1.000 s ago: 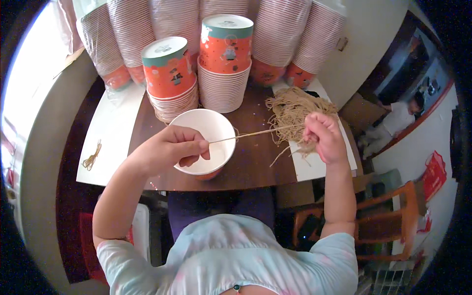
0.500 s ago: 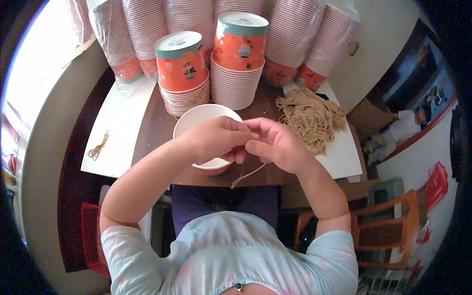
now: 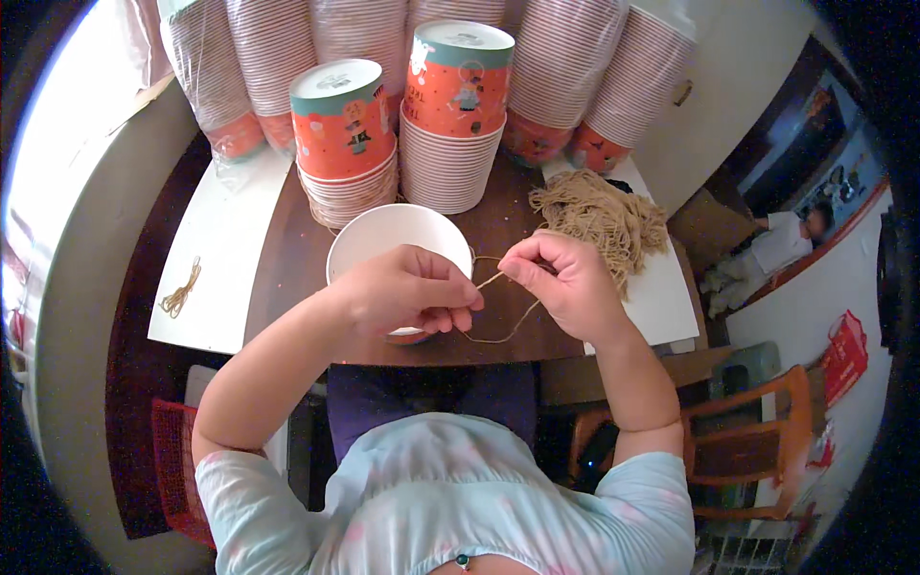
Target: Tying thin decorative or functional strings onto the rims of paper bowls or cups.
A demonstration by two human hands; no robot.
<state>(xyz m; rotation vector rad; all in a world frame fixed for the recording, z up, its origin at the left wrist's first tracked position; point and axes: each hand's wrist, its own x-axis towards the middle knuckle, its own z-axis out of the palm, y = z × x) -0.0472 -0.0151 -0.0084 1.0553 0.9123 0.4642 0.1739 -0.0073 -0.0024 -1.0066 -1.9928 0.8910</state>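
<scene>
A thin length of tan twine (image 3: 491, 281) runs taut between my hands, and its slack part loops down and back up. My left hand (image 3: 407, 290) pinches the twine between thumb and fingers, over the near side of an upright white paper bucket (image 3: 395, 225). To the right of the bucket, my right hand (image 3: 565, 278) pinches the other part of the twine between thumb and forefinger. The bucket stands open side up, partly hidden by my left hand. Just beyond my right hand lies a tangled heap of tan twine (image 3: 604, 220).
Two stacks of upside-down orange paper buckets (image 3: 340, 125) stand behind; twine rings the left stack's rims. Plastic-wrapped bucket stacks (image 3: 565, 67) line the back. Small twine bundle (image 3: 180, 287) lies on the left white board (image 3: 216, 240). Another person (image 3: 781, 244) is far right, near a wooden chair (image 3: 747, 446).
My hands have moved apart, the right one shifting to the right, and the twine between them is now stretched. The free twine below has become a wider loop.
</scene>
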